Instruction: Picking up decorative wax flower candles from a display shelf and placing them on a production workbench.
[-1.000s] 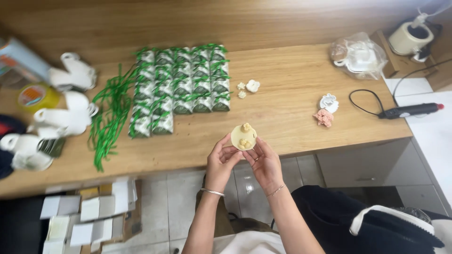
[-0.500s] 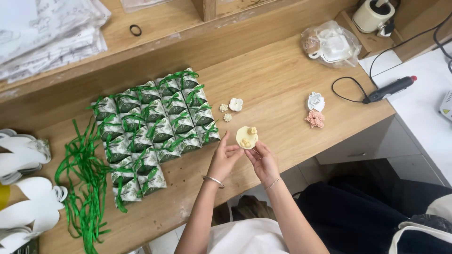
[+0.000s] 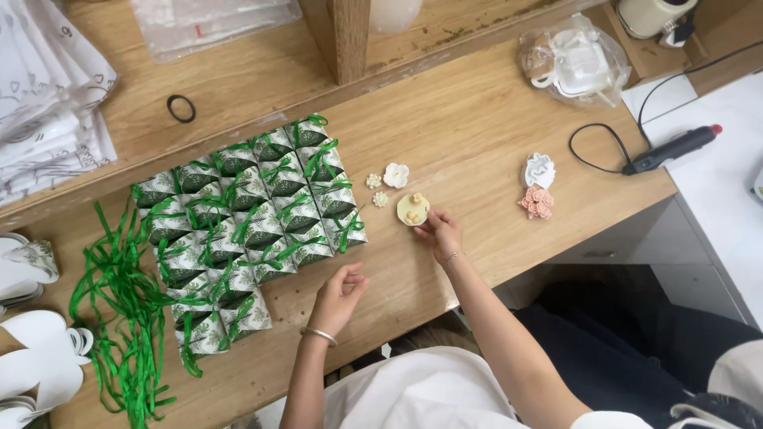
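My right hand (image 3: 441, 233) rests on the wooden table (image 3: 477, 143), its fingertips on a round cream disc (image 3: 413, 210) with small yellow flowers on it. The disc lies just right of a block of green-and-white ribboned gift boxes (image 3: 246, 214). Three small white flower pieces (image 3: 395, 175) sit next to the disc. My left hand (image 3: 340, 295) hovers loosely curled above the table's front edge, holding nothing, close to the lower boxes.
Loose green ribbons (image 3: 119, 302) lie at the left beside white ceramic pieces (image 3: 32, 373). A white piece and a pink flower cluster (image 3: 538, 201) lie to the right, near a black glue gun (image 3: 671, 148) with a cord. A bagged white item (image 3: 576, 59) sits at the back.
Both hands held the cream disc up together before. Now the right hand has set it down on the table by the white flowers, and the left hand has let go and drawn back.
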